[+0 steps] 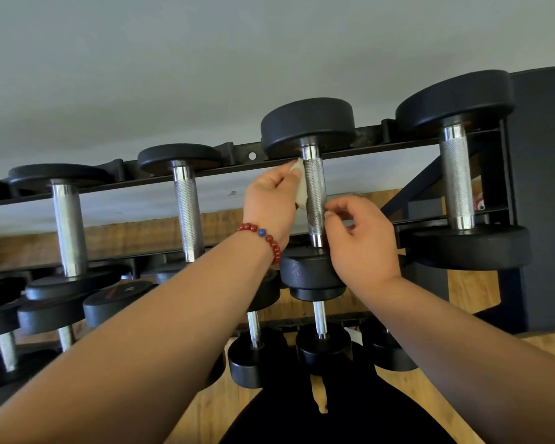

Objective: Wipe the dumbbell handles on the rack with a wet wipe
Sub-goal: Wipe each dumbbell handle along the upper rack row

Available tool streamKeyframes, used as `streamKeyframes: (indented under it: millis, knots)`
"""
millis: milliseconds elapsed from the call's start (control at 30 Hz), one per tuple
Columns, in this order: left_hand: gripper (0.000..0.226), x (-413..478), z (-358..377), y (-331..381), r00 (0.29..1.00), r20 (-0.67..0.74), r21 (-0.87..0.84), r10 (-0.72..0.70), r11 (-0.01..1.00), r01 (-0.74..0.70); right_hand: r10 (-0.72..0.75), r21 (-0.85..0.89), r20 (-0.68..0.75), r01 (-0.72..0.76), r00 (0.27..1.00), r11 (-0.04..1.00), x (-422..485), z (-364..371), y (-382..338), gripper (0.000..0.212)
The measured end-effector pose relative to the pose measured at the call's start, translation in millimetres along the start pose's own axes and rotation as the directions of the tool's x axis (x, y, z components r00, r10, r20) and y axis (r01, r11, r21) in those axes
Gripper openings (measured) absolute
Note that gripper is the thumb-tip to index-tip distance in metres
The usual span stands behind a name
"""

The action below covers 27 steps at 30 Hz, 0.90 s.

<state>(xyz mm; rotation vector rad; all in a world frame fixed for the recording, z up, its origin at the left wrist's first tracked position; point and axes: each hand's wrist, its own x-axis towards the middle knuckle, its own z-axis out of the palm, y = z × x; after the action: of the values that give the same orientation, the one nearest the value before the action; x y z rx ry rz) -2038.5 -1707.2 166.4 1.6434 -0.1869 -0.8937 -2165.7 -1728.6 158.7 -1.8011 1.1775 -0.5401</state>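
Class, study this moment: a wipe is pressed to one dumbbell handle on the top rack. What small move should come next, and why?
Probably slide the left hand down the handle, keeping the wet wipe against it. The wipe sits against the upper left of the knurled grip, while the lower part shows bare. The right hand is at the handle's right side.

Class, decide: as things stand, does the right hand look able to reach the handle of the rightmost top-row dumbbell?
Probably yes: the right hand is at the neighbouring handle, and nothing stands between it and the rightmost handle.
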Motion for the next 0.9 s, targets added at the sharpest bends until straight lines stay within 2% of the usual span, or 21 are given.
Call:
streamKeyframes:
  millis: [133, 233, 333, 467, 533, 600, 667, 733, 833, 900]
  knots:
    - [0.017, 4.6, 7.5, 2.8, 1.000, -0.019, 0.049, 0.022, 0.999, -0.021, 0.006, 0.009, 0.003, -0.006, 1.000, 1.000, -0.4, -0.5, -0.2, 0.012]
    - [0.016, -6.0, -1.1, -7.1, 0.999, 0.053, 0.093, 0.000, 0.996, -0.005, -0.003, 0.001, 0.005, 0.003, 1.000, 1.000, 0.6, -0.4, 1.3, 0.012]
    - [0.016, -14.4, -13.3, -11.6, 0.991, 0.130, 0.164, 0.026, 0.985, -0.047, -0.005, 0.005, 0.006, 0.005, 1.000, 1.000, 0.9, -0.8, 1.9, 0.013]
    - [0.019, -1.4, -2.3, 3.8, 0.999, 0.050, 0.080, 0.021, 0.996, -0.025, 0.000, 0.044, 0.026, -0.001, 1.000, 0.999, -2.2, -2.2, 2.9, 0.014]
    - [0.020, 3.3, 4.0, 9.2, 0.999, 0.033, 0.012, 0.002, 1.000, -0.003, 0.035, 0.068, 0.057, -0.039, 0.998, 0.997, -5.6, -2.6, 7.1, 0.020]
    - [0.017, 0.4, -0.2, 4.3, 0.997, 0.069, 0.046, -0.017, 0.999, 0.014, 0.119, 0.130, 0.087, -0.130, 0.989, 0.983, -7.9, -2.4, 11.2, 0.034]
    - [0.017, -5.9, -10.7, -5.2, 0.991, 0.127, 0.115, -0.045, 0.993, 0.031, 0.143, 0.149, 0.104, -0.158, 0.984, 0.976, -7.8, -2.0, 13.2, 0.042]
    - [0.017, -6.7, -16.1, -8.1, 0.988, 0.149, 0.127, -0.039, 0.992, 0.020, 0.130, 0.160, 0.106, -0.146, 0.986, 0.976, -7.0, -1.6, 13.4, 0.035]
    - [0.015, 3.0, -4.1, 4.9, 0.997, 0.067, 0.015, -0.044, 0.999, 0.043, 0.130, 0.191, 0.110, -0.149, 0.985, 0.970, -7.3, -0.9, 13.5, 0.022]
    - [0.017, 8.0, 5.8, 9.3, 0.998, 0.039, -0.042, -0.049, 0.998, 0.051, 0.138, 0.201, 0.119, -0.160, 0.983, 0.966, -7.4, -0.9, 14.1, 0.028]
